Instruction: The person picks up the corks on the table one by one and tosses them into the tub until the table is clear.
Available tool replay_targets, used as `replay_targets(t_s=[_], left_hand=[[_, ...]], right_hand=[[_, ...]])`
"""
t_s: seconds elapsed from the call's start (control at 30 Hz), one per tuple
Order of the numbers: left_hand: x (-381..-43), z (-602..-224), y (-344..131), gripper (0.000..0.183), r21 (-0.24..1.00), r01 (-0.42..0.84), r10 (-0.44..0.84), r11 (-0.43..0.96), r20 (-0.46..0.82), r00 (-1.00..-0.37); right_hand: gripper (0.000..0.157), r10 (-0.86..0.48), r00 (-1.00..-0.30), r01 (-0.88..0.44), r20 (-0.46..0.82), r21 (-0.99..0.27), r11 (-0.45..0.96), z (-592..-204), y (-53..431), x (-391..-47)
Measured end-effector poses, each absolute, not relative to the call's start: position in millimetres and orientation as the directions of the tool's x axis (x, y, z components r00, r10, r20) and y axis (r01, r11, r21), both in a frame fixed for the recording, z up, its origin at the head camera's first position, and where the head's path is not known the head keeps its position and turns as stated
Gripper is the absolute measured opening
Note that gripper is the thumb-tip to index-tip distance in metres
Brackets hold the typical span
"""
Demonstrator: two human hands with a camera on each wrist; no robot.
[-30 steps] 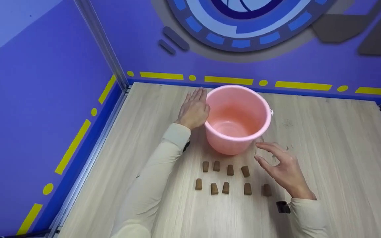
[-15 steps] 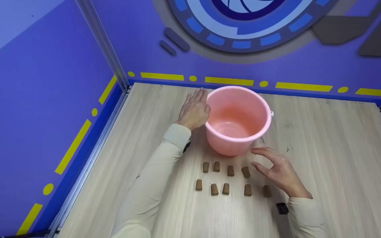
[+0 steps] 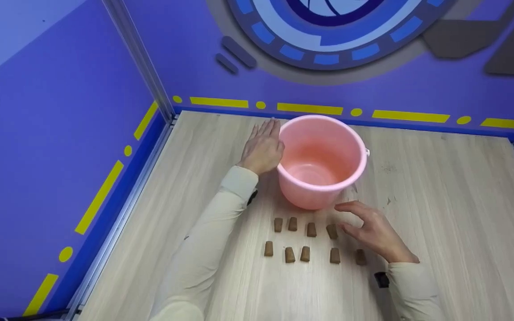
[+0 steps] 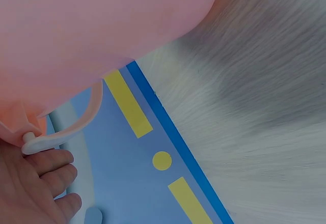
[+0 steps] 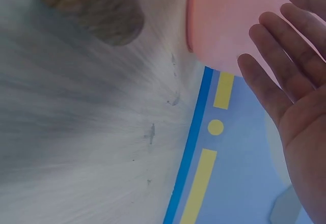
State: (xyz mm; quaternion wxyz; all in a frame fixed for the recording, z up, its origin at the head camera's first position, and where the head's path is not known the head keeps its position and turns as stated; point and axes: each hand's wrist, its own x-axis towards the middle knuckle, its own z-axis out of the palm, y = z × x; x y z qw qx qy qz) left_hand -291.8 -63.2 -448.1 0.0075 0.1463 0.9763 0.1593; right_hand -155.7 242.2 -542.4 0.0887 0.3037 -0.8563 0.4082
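Note:
A pink bucket (image 3: pixel 309 195) stands upright, with nothing visible inside it in the head view. My left hand (image 3: pixel 262 150) lies at the bucket's left rim, fingers extended; in the left wrist view its fingers (image 4: pixel 57 179) are beside the pivot of the pale handle (image 4: pixel 76 128). Several brown tapered corks (image 3: pixel 305 254) are spread in two rows in front of the bucket. My right hand (image 3: pixel 375 231) hovers to the right of the back row, thumb and index finger apart around nothing. Closest to its thumb is the back row's rightmost cork (image 3: pixel 332 231).
The wood-grain table (image 3: pixel 458 214) carries a few dark marks right of the bucket. A blue patterned panel (image 3: pixel 185 53) rises behind it, and another wall (image 3: pixel 51 169) closes the left side along a metal rail (image 3: pixel 123 214).
My right hand has shifted a little left and down toward the back row of corks, its fingers still apart. The left hand and the bucket keep their places.

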Motion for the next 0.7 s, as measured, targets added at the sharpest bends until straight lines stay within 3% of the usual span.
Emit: replay_targets(t_s=[0.7], left_hand=[[-292,-448,-64,0.062,0.306,0.296,0.298,0.905,0.039,-0.954]], right_hand=[[0.040,-0.506,-0.796,-0.581,0.331,-0.651,0.489,-561,240,-160]])
